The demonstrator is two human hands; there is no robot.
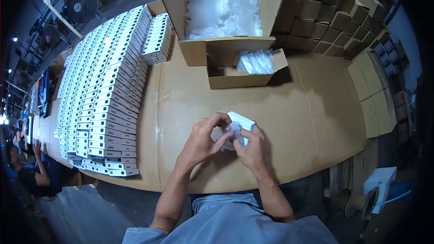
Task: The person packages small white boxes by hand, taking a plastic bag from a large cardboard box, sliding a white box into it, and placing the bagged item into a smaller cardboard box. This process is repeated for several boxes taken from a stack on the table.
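Close to the table's front edge, a small white box (242, 118) is in my hands with a crumpled clear plastic bag (235, 128) against its near side. My left hand (204, 136) has its thumb and fingers closed on the bag from the left. My right hand (252, 152) is wrapped round the box's right side, its thumb pressing at the plastic. Beyond my hands stands an open cardboard box (239, 81) holding several plastic-wrapped white packs (255, 62).
Long stacks of white labelled boxes (110, 104) cover the table's left side. A larger open carton (192, 53) full of clear plastic bags (221, 9) stands at the back. Brown boxes (316, 22) are piled at back right, more cartons (375, 108) at the right edge. Another person (38, 171) sits far left.
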